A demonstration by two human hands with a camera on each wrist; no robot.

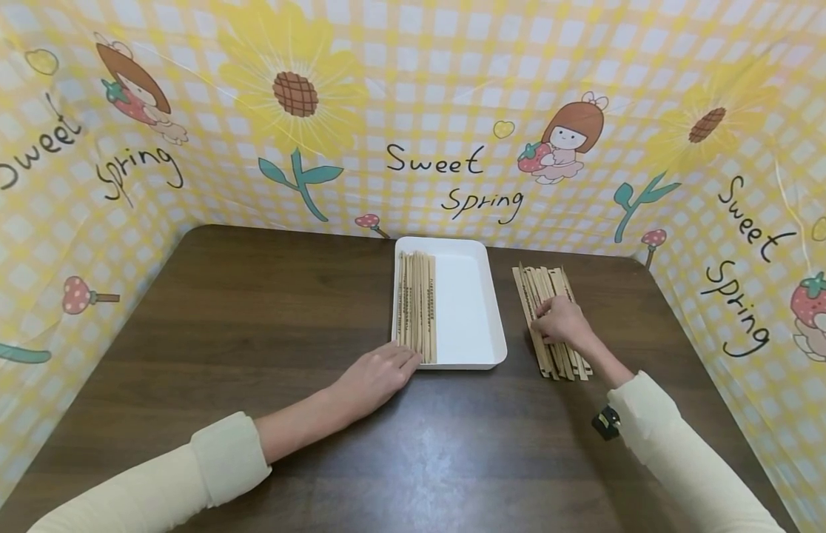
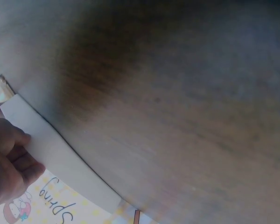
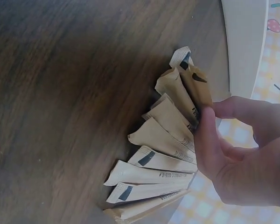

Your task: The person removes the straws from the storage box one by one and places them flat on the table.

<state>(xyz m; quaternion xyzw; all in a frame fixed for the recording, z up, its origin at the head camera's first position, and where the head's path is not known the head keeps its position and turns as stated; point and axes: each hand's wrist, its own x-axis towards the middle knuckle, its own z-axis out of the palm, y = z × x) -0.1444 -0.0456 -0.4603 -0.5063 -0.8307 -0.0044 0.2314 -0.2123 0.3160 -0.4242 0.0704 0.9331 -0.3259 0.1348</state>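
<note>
Near the middle of the table stands a shallow white tray. Along its left side lies a row of long, thin brown paper packets with printed text. My left hand holds the tray's near-left corner, and in the left wrist view its fingers are bent against the white wall. To the right of the tray my right hand is over a loose pile of similar packets. Its thumb and index finger pinch a paper packet at the pile's tray-side edge. The packets' contents are hidden.
Brown wooden tabletop surrounds the tray and the pile. A yellow checked cloth with printed flowers and figures walls in the back and both sides. A small black device sits at the right cuff.
</note>
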